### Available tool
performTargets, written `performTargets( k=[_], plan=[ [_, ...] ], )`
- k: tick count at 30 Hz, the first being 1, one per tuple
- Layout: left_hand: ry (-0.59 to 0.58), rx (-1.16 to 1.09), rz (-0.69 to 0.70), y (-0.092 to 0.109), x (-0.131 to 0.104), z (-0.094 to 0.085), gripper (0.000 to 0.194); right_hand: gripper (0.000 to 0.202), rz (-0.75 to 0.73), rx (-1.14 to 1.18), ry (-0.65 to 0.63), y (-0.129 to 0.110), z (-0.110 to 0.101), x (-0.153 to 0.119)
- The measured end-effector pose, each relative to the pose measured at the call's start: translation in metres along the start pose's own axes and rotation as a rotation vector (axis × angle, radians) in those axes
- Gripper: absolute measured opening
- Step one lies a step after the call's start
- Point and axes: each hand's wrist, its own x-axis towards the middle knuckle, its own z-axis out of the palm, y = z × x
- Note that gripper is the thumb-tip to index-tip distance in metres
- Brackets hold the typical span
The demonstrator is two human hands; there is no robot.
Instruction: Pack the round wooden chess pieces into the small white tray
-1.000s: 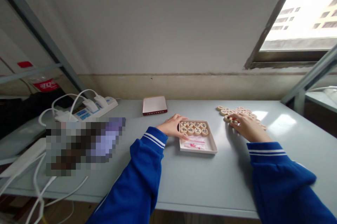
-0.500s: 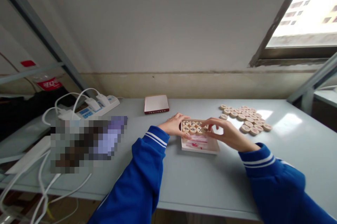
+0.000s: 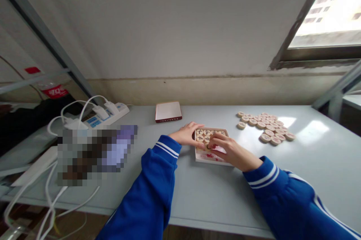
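Note:
A shallow white box [image 3: 216, 161] sits on the desk in front of me, with rows of round Chinese chess pieces [image 3: 200, 138] in its far part. My left hand [image 3: 184, 135] grips the box's left side, fingers behind it and thumb at the front of the pieces. Reaching in from the right, my right hand [image 3: 232, 151] has its fingertips closed on a chess piece [image 3: 208, 146] in the row nearest me; the fingers cover part of it. Pink-red print shows on the box floor. Many more chess pieces [image 3: 270, 123] lie loose in a cluster to the right.
A white-topped box lid [image 3: 168, 110] with a dark red edge rests near the wall. On the left are a power strip [image 3: 104, 116] with plugs, trailing white cables [image 3: 46, 183] and a pixelated item [image 3: 118, 148]. Behind them stands a red-capped bottle [image 3: 55, 90].
My right hand has moved left and toward me, from the right end of the second row to the nearest row. The far rows show more pieces on the right. My left hand stays put.

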Motion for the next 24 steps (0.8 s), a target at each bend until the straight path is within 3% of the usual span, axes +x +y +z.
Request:
performTargets(
  k=[7, 13, 17, 20, 24],
  plan=[
    [0.093, 0.067, -0.053, 0.007, 0.002, 0.008, 0.076, 0.022, 0.024, 0.047, 0.035, 0.006, -0.015, 0.000],
    [0.117, 0.123, -0.058, 0.011, 0.004, 0.011, 0.073, 0.028, 0.390, -0.520, 0.357, 0.047, -0.047, -0.024],
    [0.106, 0.106, -0.069, 0.010, 0.004, 0.010, 0.074, 0.033, 0.576, -0.640, 0.268, 0.082, -0.046, -0.042],
    [0.114, 0.101, -0.062, 0.010, 0.004, 0.010, 0.072, 0.031, 0.544, -0.656, 0.206, 0.094, -0.041, -0.047],
    [0.108, 0.105, -0.073, 0.011, 0.004, 0.011, 0.076, 0.026, 0.498, -0.661, 0.217, 0.088, -0.042, -0.046]
  ],
)
